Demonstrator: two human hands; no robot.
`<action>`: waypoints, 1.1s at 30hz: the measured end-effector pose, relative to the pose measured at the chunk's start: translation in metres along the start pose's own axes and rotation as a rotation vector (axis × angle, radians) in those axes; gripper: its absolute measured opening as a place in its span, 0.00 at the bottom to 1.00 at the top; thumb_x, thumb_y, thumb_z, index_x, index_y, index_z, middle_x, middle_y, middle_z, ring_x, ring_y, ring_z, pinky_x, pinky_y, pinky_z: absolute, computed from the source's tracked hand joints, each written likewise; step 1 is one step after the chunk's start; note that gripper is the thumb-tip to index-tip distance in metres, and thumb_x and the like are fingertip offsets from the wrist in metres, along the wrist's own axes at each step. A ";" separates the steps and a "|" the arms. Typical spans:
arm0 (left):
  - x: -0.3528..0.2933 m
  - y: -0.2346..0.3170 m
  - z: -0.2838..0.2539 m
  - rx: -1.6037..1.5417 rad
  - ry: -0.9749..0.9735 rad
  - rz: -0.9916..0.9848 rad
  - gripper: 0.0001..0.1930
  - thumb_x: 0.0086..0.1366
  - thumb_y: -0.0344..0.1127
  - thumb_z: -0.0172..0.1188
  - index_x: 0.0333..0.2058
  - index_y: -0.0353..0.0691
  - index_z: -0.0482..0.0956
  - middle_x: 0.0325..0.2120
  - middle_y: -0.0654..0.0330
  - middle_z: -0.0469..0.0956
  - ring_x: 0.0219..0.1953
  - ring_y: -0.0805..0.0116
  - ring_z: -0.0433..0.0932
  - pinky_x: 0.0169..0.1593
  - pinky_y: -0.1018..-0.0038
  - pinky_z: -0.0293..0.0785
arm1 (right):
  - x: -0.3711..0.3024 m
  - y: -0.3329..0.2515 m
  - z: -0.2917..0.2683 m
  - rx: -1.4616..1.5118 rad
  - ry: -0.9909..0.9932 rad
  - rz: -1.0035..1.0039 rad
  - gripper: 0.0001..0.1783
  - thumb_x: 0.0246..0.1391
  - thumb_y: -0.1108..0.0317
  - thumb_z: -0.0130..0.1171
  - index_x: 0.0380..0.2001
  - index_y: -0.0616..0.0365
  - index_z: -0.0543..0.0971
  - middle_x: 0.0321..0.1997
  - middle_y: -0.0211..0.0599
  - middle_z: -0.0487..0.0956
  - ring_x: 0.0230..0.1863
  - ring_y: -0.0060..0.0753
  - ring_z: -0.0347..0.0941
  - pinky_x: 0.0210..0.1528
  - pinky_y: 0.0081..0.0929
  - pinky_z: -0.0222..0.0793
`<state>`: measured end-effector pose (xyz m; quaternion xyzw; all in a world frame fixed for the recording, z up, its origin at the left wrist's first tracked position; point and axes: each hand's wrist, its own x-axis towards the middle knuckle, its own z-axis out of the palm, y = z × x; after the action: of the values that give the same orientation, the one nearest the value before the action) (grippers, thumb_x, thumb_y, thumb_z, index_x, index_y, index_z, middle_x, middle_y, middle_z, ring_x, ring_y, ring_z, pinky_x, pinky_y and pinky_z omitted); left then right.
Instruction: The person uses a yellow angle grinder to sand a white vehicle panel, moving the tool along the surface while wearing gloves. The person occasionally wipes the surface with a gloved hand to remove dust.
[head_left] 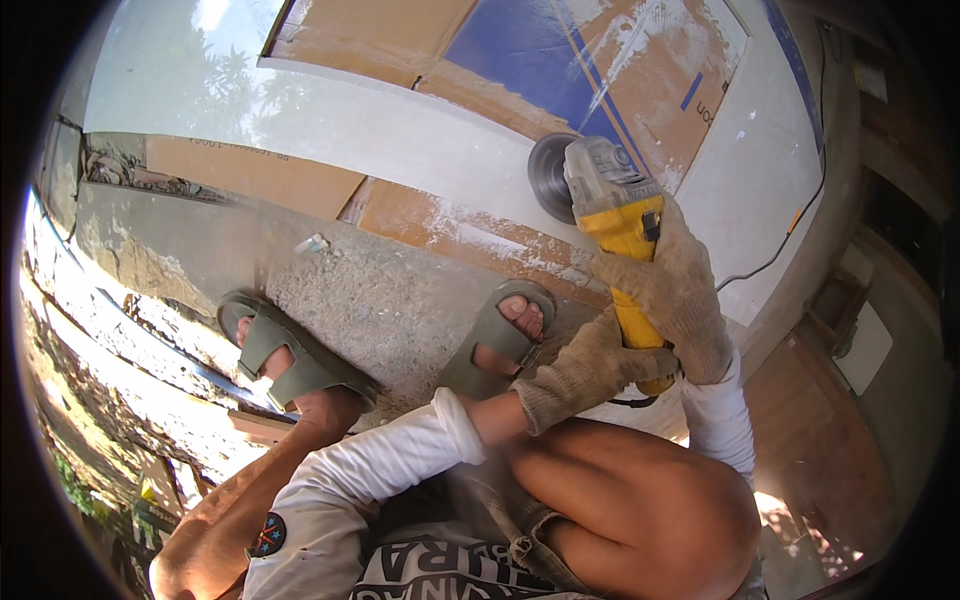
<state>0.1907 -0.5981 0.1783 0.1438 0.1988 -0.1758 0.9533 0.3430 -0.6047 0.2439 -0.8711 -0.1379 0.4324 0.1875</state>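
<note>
The yellow angle grinder (pixel 626 234) is gripped near its rear by the left hand (pixel 575 375) and around its body by the right hand (pixel 683 290), both gloved. Its disc (pixel 549 180) is held at the white panel (pixel 440 135) (contact cannot be confirmed). Kickback could be caused by a snagged edge; knit fibres could be caught. Cardboard (pixel 300 185) borders the panel; exposed toes in an open sandal (pixel 500 335) are noted nearby. Rightward travel could be obstructed by the dark cord (pixel 757 272).
</note>
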 end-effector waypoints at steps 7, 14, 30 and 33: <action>0.005 -0.010 0.002 0.042 -0.028 -0.039 0.30 0.69 0.39 0.80 0.64 0.36 0.77 0.51 0.57 0.87 0.52 0.67 0.87 0.56 0.68 0.86 | -0.008 0.014 -0.002 0.036 0.041 0.049 0.43 0.57 0.61 0.81 0.70 0.62 0.72 0.58 0.51 0.88 0.57 0.49 0.88 0.60 0.45 0.84; 0.009 -0.011 0.007 0.039 -0.026 -0.063 0.29 0.69 0.38 0.80 0.63 0.36 0.77 0.50 0.58 0.87 0.51 0.67 0.87 0.56 0.68 0.85 | -0.010 0.015 -0.003 0.135 0.062 0.117 0.45 0.55 0.62 0.80 0.73 0.64 0.72 0.58 0.47 0.88 0.56 0.41 0.88 0.58 0.39 0.84; -0.004 0.012 -0.004 0.018 0.019 0.020 0.30 0.69 0.36 0.81 0.64 0.34 0.77 0.53 0.57 0.87 0.54 0.70 0.87 0.58 0.70 0.86 | 0.005 -0.020 0.006 -0.021 -0.021 0.043 0.39 0.56 0.66 0.78 0.69 0.62 0.76 0.55 0.44 0.88 0.51 0.37 0.86 0.55 0.38 0.84; -0.003 0.011 -0.005 0.044 0.025 0.031 0.31 0.69 0.37 0.81 0.65 0.34 0.77 0.53 0.57 0.87 0.55 0.69 0.86 0.58 0.70 0.85 | 0.006 -0.019 0.005 -0.034 -0.026 0.055 0.39 0.56 0.66 0.78 0.69 0.62 0.76 0.55 0.44 0.88 0.51 0.37 0.86 0.55 0.37 0.84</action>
<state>0.1911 -0.5860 0.1774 0.1700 0.2048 -0.1636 0.9500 0.3409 -0.5843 0.2454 -0.8720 -0.1236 0.4462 0.1590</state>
